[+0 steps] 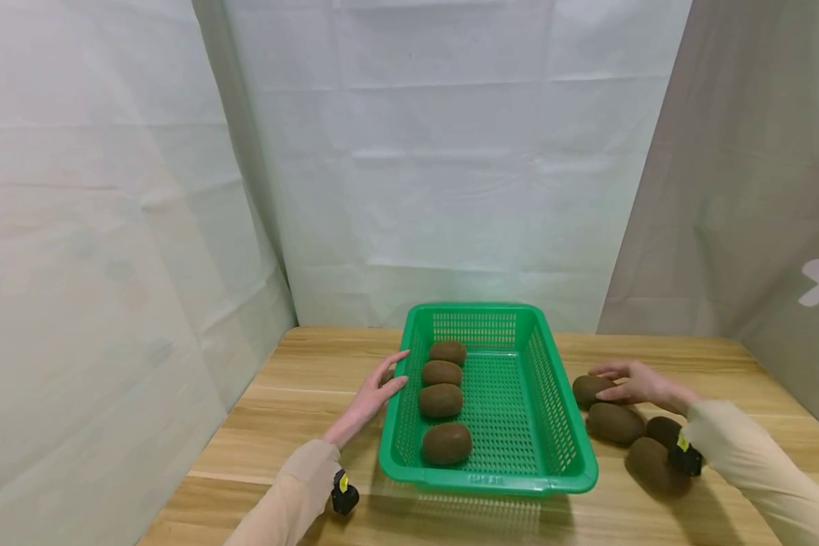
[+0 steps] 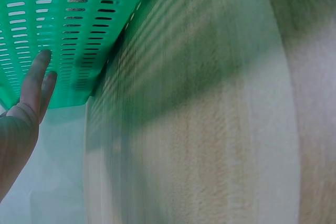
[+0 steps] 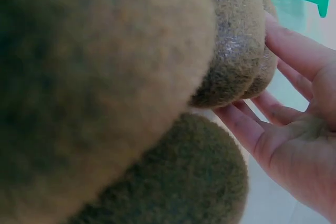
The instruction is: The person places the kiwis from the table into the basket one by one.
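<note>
A green plastic basket (image 1: pixel 505 483) stands on the table with several brown, fuzzy kiwifruit (image 1: pixel 440 400) in a row along its left side. My left hand (image 1: pixel 368 398) is at the basket's left wall, its extended fingers touching near the rim; the left wrist view shows fingers (image 2: pixel 34 80) against the slotted side. Right of the basket, my right hand (image 1: pixel 638 381) has its thumb and fingers around the farthest kiwifruit (image 1: pixel 589 390) of a loose group. In the right wrist view, nearer kiwifruit (image 3: pixel 100 77) partly hide that fruit (image 3: pixel 269 61).
More kiwifruit (image 1: pixel 614 423) lie close together under and in front of my right wrist, one of them (image 1: pixel 655 464) nearest the front. The wooden table (image 1: pixel 266 425) reaches back to a pale hanging sheet (image 1: pixel 450 189), with more sheets at both sides.
</note>
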Demonstrator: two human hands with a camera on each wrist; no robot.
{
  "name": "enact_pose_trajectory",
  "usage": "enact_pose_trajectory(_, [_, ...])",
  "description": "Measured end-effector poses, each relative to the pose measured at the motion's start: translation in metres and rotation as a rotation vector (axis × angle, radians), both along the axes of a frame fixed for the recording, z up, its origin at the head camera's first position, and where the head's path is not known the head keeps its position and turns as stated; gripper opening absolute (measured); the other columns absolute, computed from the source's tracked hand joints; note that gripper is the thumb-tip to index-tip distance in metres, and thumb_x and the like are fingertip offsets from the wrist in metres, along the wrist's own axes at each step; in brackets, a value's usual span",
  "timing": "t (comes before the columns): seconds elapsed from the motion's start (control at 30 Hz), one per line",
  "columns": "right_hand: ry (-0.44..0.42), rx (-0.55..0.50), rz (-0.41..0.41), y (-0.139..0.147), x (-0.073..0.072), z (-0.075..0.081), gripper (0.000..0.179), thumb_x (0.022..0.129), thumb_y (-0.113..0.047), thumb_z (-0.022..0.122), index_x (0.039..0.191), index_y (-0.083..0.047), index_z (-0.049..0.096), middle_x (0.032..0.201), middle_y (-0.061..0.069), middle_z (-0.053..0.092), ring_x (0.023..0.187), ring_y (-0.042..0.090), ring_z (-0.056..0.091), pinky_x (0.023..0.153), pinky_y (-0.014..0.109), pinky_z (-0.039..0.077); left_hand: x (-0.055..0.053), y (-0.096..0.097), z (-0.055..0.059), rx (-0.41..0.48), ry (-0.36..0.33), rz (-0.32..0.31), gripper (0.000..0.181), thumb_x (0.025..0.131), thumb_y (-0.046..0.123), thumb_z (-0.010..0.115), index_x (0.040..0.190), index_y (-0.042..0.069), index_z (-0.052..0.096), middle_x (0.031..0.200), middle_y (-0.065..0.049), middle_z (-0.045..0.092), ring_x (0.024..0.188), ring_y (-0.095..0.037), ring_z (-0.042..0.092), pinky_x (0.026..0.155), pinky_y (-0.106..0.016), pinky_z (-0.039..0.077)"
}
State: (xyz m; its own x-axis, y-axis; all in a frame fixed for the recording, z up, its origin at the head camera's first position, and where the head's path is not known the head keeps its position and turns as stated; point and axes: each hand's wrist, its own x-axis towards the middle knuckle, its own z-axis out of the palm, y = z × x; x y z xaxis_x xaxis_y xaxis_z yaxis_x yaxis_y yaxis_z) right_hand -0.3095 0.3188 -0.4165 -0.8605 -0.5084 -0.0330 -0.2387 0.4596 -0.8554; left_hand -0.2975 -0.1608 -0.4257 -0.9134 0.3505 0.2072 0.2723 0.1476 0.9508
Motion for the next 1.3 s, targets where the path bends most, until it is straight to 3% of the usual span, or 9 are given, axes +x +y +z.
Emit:
enact_pose_trajectory(0.13, [-0.007,0.005,-0.009,0.0,0.001,-0.001,0.052,0.083,-0.008,0.066,0.123,0.017,0.041,0.116,0.042,0.039,0.1,0.042,0.049,0.07,0.037,0.048,0.01,0.002,0.011,-0.02,0.005,-0.007,0.048,0.095,0.013,0.049,0.139,0.005,0.033,0.137,-0.026,0.028,0.109,-0.04,0.04,0.064,-0.038,0.041])
enact_pose_trajectory(0.23, [-0.006,0.017,-0.018,-0.001,0.001,0.0,0.053,0.083,-0.009,0.066,0.122,0.016,0.042,0.116,0.042,0.039,0.099,0.041,0.05,0.069,0.037,0.049,0.017,0.004,0.019,-0.009,-0.011,-0.028,0.048,0.095,0.011,0.047,0.139,0.002,0.03,0.136,-0.028,0.028,0.105,-0.039,0.042,0.066,-0.039,0.041])
enact_pose_trajectory(0.37, [0.02,0.029,-0.03,-0.002,0.002,0.0,0.052,0.082,-0.009,0.068,0.12,0.017,0.044,0.113,0.043,0.041,0.095,0.04,0.053,0.067,0.037,0.049,0.019,0.004,0.022,0.014,-0.049,-0.041,0.048,0.096,0.011,0.045,0.141,0.004,0.028,0.138,-0.026,0.024,0.117,-0.039,0.033,0.079,-0.046,0.039])
enact_pose_trajectory(0.6, [0.034,-0.005,-0.056,-0.002,0.002,-0.001,0.052,0.081,-0.008,0.069,0.119,0.017,0.046,0.111,0.043,0.042,0.089,0.034,0.057,0.065,0.037,0.05,0.017,0.004,0.02,0.017,-0.044,-0.043,0.049,0.096,0.011,0.046,0.141,0.003,0.027,0.138,-0.026,0.024,0.116,-0.039,0.034,0.074,-0.045,0.039])
enact_pose_trajectory(0.8, [0.041,-0.042,-0.08,-0.002,0.001,0.007,0.053,0.081,-0.008,0.068,0.121,0.017,0.045,0.113,0.042,0.042,0.088,0.032,0.058,0.065,0.038,0.05,0.014,0.003,0.017,0.036,-0.056,-0.049,0.049,0.095,0.01,0.047,0.141,0.003,0.028,0.133,-0.027,0.032,0.094,-0.027,0.047,0.053,-0.03,0.036])
enact_pose_trajectory(1.0, [0.068,-0.033,-0.12,-0.002,0.001,0.022,0.054,0.08,-0.009,0.069,0.121,0.016,0.045,0.113,0.04,0.043,0.09,0.033,0.058,0.066,0.036,0.05,0.014,0.003,0.017,0.044,-0.054,-0.063,0.05,0.095,0.01,0.047,0.141,0.002,0.027,0.127,-0.03,0.037,0.068,-0.015,0.046,0.048,-0.027,0.032])
enact_pose_trajectory(1.13, [0.114,-0.025,-0.126,-0.003,0.001,0.033,0.054,0.08,-0.009,0.069,0.121,0.016,0.045,0.113,0.04,0.044,0.093,0.037,0.055,0.065,0.036,0.05,0.014,0.003,0.018,0.055,-0.053,-0.066,0.05,0.096,0.009,0.046,0.141,0.001,0.026,0.127,-0.031,0.037,0.072,-0.018,0.05,0.052,-0.028,0.037])
enact_pose_trajectory(1.2, [0.124,-0.027,-0.125,-0.004,0.002,0.039,0.054,0.08,-0.009,0.069,0.122,0.015,0.045,0.115,0.039,0.043,0.095,0.038,0.054,0.066,0.036,0.05,0.015,0.003,0.018,0.058,-0.054,-0.062,0.05,0.095,0.009,0.046,0.141,0.001,0.026,0.128,-0.03,0.036,0.087,-0.024,0.052,0.06,-0.03,0.042])
enact_pose_trajectory(1.3, [0.127,-0.033,-0.114,-0.007,0.003,0.049,0.055,0.082,-0.01,0.068,0.124,0.015,0.043,0.117,0.039,0.041,0.097,0.039,0.053,0.068,0.036,0.049,0.016,0.004,0.021,0.051,-0.052,-0.053,0.049,0.095,0.009,0.046,0.14,0.002,0.027,0.128,-0.029,0.036,0.097,-0.031,0.049,0.065,-0.031,0.044])
